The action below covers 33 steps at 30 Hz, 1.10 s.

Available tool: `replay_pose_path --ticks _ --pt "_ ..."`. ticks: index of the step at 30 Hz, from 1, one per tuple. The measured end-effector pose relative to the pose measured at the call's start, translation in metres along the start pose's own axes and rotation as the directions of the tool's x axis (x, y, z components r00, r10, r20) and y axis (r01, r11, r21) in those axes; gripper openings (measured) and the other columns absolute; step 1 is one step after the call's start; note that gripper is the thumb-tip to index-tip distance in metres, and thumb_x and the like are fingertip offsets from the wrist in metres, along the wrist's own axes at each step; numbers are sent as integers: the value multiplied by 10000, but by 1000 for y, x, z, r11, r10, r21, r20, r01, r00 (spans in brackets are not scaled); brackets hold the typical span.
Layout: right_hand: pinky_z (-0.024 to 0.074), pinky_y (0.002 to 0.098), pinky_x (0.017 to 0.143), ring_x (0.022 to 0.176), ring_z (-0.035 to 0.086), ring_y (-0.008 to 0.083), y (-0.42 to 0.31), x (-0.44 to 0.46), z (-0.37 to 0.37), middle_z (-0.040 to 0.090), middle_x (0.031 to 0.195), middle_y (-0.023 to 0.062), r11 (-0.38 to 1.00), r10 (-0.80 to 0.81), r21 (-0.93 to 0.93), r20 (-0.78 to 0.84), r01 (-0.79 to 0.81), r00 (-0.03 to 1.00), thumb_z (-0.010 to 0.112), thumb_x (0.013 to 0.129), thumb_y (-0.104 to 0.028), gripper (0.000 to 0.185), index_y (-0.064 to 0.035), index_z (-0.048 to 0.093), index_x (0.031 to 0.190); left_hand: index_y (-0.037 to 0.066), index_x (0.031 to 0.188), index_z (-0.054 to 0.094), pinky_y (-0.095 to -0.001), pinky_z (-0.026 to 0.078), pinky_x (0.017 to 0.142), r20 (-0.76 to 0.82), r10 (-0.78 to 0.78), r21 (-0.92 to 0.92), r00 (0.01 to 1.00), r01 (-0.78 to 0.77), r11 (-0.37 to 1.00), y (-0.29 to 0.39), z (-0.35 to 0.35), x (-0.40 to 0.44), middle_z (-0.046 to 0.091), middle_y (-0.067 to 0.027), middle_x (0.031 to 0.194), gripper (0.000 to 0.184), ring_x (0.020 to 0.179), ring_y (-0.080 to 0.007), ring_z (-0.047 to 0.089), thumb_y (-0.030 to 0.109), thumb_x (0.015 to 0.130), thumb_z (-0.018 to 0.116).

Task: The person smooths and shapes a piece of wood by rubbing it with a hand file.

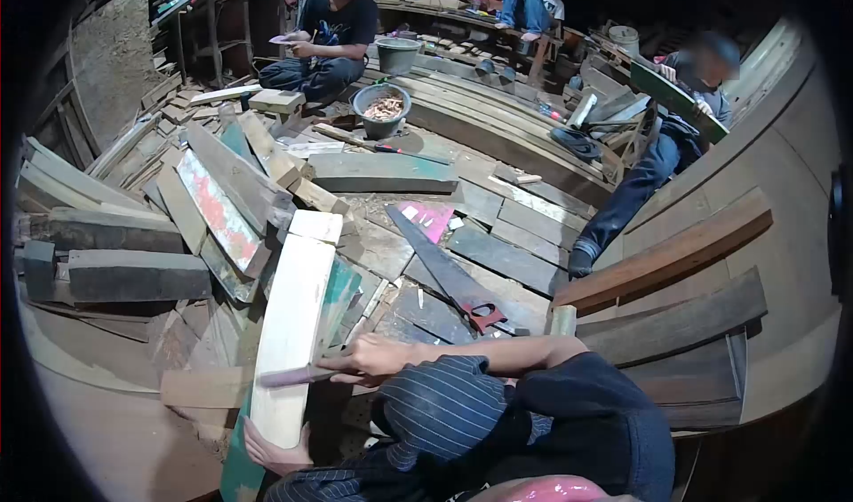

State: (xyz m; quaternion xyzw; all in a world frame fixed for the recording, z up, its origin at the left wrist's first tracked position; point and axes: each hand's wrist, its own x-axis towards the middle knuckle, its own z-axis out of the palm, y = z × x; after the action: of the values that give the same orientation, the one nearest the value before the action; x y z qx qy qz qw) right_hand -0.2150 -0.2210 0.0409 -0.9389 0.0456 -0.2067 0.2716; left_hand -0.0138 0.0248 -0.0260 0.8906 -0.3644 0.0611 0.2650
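A pale, planed wooden board (295, 311) lies lengthwise in front of me. My left hand (274, 447) clasps its near end, fingers along the left edge and thumb at the right. My right hand (378, 360) is closed around a narrow, flat, brownish tool (298, 377) lying across the board's face; blur hides its exact kind. Beneath the board shows a green-painted piece (338, 293). To the right of the board rests a handsaw (435, 258) with a red handle, blade pointing away. My striped trouser leg (449, 404) rises below my right forearm.
Timber pieces (138, 275) pile up at left; thick planks (666, 249) lie at right. A bucket of wood chips (382, 111) stands beyond. One person (329, 40) sits at the back, another (531, 9) on a bench. At right a person (662, 155) holds a green board (677, 100).
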Motion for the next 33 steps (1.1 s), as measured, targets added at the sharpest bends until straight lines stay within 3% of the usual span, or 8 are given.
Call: replay_pose_path --ticks 7,11,15,19,23,25,28,33 --pt "540 442 616 683 681 363 11 18 12 641 790 239 974 -174 141 -34 177 984 617 989 -176 375 -11 588 1325 47 1520 379 -521 307 1133 11 59 15 998 -59 998 -5 -4 2 488 -171 1459 1239 1360 -366 433 406 480 950" --pt "547 472 634 721 690 370 -7 29 -5 671 830 208 844 535 173 -254 -507 806 625 983 -179 375 -15 583 1318 46 1521 377 -521 305 1134 -15 50 18 999 -49 999 -8 0 0 487 -170 1460 1242 1362 -365 432 410 480 950" --pt "552 447 625 776 707 342 -10 15 -3 700 910 209 996 27 -86 277 -3 961 642 971 -201 359 -33 636 1289 46 1523 375 -521 304 1136 -37 40 16 999 -39 999 -8 4 1 486 -170 1462 1245 1363 -364 431 414 481 949" --pt "557 450 668 763 698 361 -7 31 -18 685 894 239 915 403 158 -317 -371 859 628 949 -109 403 -85 621 1351 45 1524 373 -520 303 1137 -44 38 20 998 -37 999 -7 4 2 485 -169 1463 1248 1365 -362 431 418 481 948" --pt "572 419 703 792 710 371 -3 10 -18 714 914 206 988 -148 64 160 140 976 610 975 -117 390 -58 606 1361 44 1526 371 -520 302 1138 -45 34 20 998 -33 999 -7 6 2 484 -169 1465 1251 1366 -361 430 422 482 947" --pt "574 421 707 810 720 364 21 14 -10 713 923 215 963 150 251 -179 -102 972 606 991 -144 422 -68 571 1404 44 1527 370 -520 301 1139 -41 33 23 999 -32 999 -7 6 1 484 -169 1465 1253 1367 -361 430 424 482 947" --pt "570 419 672 769 718 357 13 15 4 700 875 226 945 -264 144 -185 292 946 603 991 -132 428 -51 557 1408 44 1528 368 -519 300 1139 -58 36 29 998 -35 999 -8 8 2 483 -168 1466 1255 1368 -360 429 427 482 947" --pt "557 403 665 806 713 327 6 14 -6 704 913 205 968 217 149 -113 -200 969 602 985 -109 388 -77 606 1372 43 1530 365 -519 298 1141 -58 34 27 998 -32 999 -9 9 -1 482 -168 1468 1259 1370 -359 428 432 483 946"
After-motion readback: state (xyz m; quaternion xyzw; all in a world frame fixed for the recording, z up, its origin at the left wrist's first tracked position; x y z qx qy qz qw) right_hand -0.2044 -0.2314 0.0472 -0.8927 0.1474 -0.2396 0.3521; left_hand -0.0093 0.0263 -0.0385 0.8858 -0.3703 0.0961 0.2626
